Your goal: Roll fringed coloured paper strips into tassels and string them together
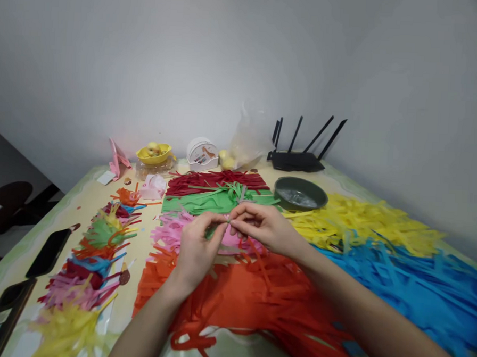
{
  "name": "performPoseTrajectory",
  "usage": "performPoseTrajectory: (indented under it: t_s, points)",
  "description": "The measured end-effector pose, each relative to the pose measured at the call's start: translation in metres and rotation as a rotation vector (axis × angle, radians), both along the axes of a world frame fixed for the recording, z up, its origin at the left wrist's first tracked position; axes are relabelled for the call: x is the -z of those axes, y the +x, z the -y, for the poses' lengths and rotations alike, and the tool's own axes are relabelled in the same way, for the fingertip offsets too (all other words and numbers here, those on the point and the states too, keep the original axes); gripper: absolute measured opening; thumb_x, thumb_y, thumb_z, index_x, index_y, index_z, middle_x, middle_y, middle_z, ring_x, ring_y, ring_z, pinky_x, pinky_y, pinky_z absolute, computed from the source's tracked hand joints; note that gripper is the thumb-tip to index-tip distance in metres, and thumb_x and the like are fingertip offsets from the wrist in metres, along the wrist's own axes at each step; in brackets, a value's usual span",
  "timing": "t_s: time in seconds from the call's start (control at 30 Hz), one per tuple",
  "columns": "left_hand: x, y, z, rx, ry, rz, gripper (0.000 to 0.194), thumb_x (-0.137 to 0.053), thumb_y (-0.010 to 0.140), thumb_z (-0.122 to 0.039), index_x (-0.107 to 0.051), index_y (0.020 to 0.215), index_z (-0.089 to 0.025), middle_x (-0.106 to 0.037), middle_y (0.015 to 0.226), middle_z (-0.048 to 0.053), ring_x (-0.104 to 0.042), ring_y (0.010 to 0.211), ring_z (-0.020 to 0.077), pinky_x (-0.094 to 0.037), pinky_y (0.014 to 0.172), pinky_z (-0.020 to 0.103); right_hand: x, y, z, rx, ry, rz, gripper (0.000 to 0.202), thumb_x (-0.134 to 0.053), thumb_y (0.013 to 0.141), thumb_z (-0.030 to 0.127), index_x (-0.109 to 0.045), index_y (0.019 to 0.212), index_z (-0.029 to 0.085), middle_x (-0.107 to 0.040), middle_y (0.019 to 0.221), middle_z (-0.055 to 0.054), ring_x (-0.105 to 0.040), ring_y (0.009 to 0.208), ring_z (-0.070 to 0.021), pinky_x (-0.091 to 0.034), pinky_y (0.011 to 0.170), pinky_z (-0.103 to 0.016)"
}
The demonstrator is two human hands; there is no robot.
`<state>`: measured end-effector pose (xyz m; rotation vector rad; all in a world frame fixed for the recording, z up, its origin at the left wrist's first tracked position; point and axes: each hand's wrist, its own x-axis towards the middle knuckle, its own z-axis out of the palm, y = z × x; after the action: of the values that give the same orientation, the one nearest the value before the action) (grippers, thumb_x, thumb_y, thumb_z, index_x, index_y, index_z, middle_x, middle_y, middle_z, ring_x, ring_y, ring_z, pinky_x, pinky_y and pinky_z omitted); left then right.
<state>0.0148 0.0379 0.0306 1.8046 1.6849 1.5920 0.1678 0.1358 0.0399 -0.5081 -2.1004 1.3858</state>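
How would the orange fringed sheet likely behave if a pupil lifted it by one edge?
The orange fringed sheet would probably flop, since its strips bend and curl loosely. It looks thin, so it is likely light for its size. Its strips may tangle, as many already overlap.
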Motion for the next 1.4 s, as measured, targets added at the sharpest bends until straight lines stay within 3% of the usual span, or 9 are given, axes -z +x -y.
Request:
performPoseTrajectory:
  t_s: [0.13,0.23,0.4,0.5,0.63,0.8,0.97,1.2,1.4]
  points:
    - [-0.002,-0.005,-0.002,0.072,-0.07,0.138,0.009,-0.063,0.081,-0.015,-0.069,0.086,-0.017,-0.073,0.081,0.003,-0.067,0.074,0.0136,-0.051,0.068,0.022,-0.004,-0.002,0.002,0.071,0.038,0.005,0.02,-0.059,0.085,0.036,-0.058,0.088,0.016,-0.063,0.065,0.0,-0.056,0.055,-0.01,-0.046,0.055,-0.021]
    - [-0.002,-0.007,0.0,-0.002,-0.038,0.128,0.009,-0.062,0.081,-0.015,-0.07,0.084,-0.018,-0.073,0.08,0.002,-0.067,0.074,0.0135,-0.051,0.07,0.022,-0.005,-0.007,0.008,0.047,0.006,-0.011,0.021,-0.058,0.085,0.036,-0.058,0.088,0.016,-0.061,0.061,0.001,-0.054,0.052,-0.0102,-0.045,0.053,-0.021]
    - [-0.001,-0.002,0.002,-0.105,0.003,0.164,0.005,-0.064,0.08,-0.018,-0.068,0.078,-0.018,-0.072,0.076,0.001,-0.067,0.072,0.0137,-0.052,0.069,0.023,-0.001,-0.014,0.017,0.206,0.153,-0.057,0.02,-0.059,0.085,0.034,-0.061,0.09,0.016,-0.063,0.061,0.0,-0.057,0.056,-0.0114,-0.044,0.054,-0.021]
    - [-0.004,-0.004,-0.001,0.003,-0.049,0.34,0.005,-0.069,0.076,-0.021,-0.068,0.079,-0.017,-0.072,0.078,0.003,-0.068,0.073,0.015,-0.053,0.068,0.024,-0.002,-0.012,0.016,0.162,0.062,-0.063,0.024,-0.059,0.085,0.038,-0.062,0.091,0.015,-0.06,0.056,0.001,-0.056,0.051,-0.0114,-0.044,0.051,-0.021]
    - [-0.007,-0.009,-0.005,0.191,-0.138,0.512,0.018,-0.076,0.068,-0.021,-0.068,0.083,-0.015,-0.072,0.082,0.005,-0.068,0.075,0.0158,-0.053,0.071,0.025,-0.01,-0.007,0.014,0.18,0.125,-0.036,0.024,-0.062,0.083,0.036,-0.068,0.085,0.013,-0.062,0.06,-0.001,-0.056,0.053,-0.0108,-0.044,0.051,-0.021]
    - [-0.008,-0.007,-0.002,0.182,-0.09,0.539,0.011,-0.075,0.069,-0.023,-0.068,0.072,-0.015,-0.069,0.068,0.001,-0.063,0.065,0.012,-0.05,0.067,0.023,-0.023,-0.003,0.022,0.132,0.056,-0.043,0.027,-0.063,0.081,0.038,-0.071,0.081,0.012,-0.062,0.059,-0.001,-0.052,0.049,-0.0092,-0.039,0.045,-0.02]
    - [-0.012,-0.005,0.006,0.166,-0.064,0.594,0.014,-0.076,0.067,-0.024,-0.066,0.07,-0.015,-0.068,0.072,0.001,-0.063,0.068,0.012,-0.049,0.069,0.024,-0.039,0.003,0.036,0.204,0.002,-0.095,0.031,-0.066,0.078,0.042,-0.069,0.078,0.011,-0.057,0.051,0.001,-0.044,0.04,-0.0063,-0.034,0.038,-0.019]
    - [-0.013,0.001,0.019,0.209,-0.062,0.755,0.021,-0.08,0.062,-0.027,-0.065,0.069,-0.015,-0.066,0.069,0.0,-0.062,0.064,0.0112,-0.047,0.064,0.022,-0.046,0.012,0.053,0.254,0.053,-0.147,0.032,-0.066,0.078,0.044,-0.068,0.077,0.012,-0.059,0.051,0.0,-0.045,0.041,-0.0069,-0.035,0.039,-0.019]
    - [0.002,0.018,0.061,0.143,-0.045,0.878,0.029,-0.082,0.059,-0.035,-0.063,0.069,-0.015,-0.067,0.066,0.001,-0.063,0.06,0.0129,-0.049,0.06,0.025,-0.04,0.02,0.088,0.26,0.161,-0.111,0.035,-0.065,0.079,0.049,-0.069,0.076,0.015,-0.059,0.052,-0.001,-0.047,0.041,-0.0096,-0.037,0.038,-0.021]
